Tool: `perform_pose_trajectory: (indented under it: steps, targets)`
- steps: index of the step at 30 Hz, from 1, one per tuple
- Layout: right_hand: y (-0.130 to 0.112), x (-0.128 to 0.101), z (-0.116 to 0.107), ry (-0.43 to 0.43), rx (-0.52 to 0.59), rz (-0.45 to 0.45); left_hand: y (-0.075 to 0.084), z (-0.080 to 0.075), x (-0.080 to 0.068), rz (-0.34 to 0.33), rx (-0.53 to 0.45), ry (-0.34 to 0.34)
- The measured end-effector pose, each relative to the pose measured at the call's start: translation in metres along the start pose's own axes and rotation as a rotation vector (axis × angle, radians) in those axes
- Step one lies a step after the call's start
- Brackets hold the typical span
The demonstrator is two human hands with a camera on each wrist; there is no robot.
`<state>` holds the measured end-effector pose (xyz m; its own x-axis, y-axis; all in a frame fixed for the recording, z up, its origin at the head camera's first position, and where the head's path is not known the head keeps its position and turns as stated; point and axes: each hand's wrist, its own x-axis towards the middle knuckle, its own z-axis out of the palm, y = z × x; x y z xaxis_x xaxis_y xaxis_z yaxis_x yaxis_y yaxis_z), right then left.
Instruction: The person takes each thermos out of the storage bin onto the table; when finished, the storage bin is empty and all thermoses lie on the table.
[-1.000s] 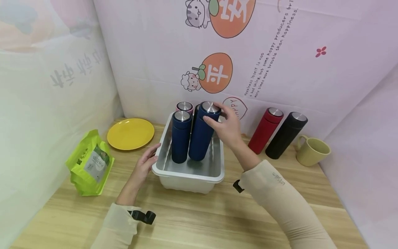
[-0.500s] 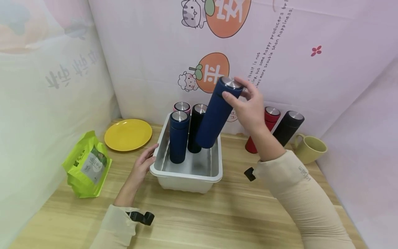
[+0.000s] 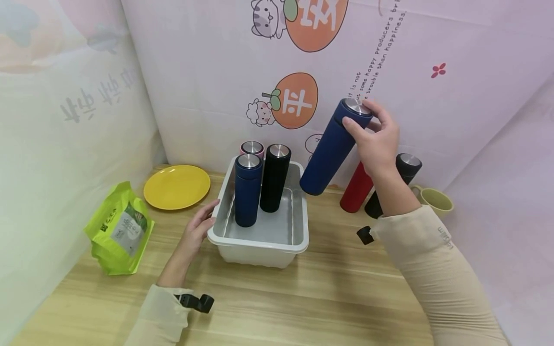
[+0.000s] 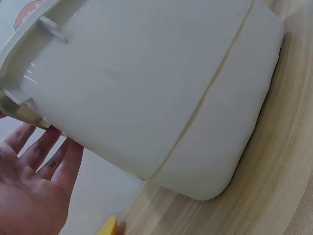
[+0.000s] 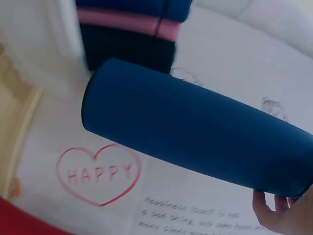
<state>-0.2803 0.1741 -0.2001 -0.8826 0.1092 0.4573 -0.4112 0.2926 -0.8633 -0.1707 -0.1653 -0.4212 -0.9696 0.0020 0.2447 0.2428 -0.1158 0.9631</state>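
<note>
The right hand [image 3: 378, 137] grips a dark blue bottle [image 3: 331, 146] near its shiny metal cap; the matte cylinder hangs tilted in the air, to the right of the white plastic tub [image 3: 259, 242]. The left hand [image 3: 199, 226], fingers relaxed and straight, touches the tub's smooth left rim. In the tub stand a blue bottle [image 3: 246, 194] and a black bottle [image 3: 274, 178], both upright.

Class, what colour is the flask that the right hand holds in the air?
Dark blue flask with a silver cap, gripped by the right hand; head view shows it best.
</note>
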Motion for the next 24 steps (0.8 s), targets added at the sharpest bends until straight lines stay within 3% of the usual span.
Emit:
perform_pose_trajectory:
  steps: [11,24]
  targets:
    - [0.06,0.011,0.0,0.032,-0.229,0.06,-0.001,0.0,0.0,0.017,-0.003,-0.001]
    - [0.133,0.022,0.013,0.055,-0.298,0.115,-0.001,0.0,0.0,0.019,-0.003,-0.004]
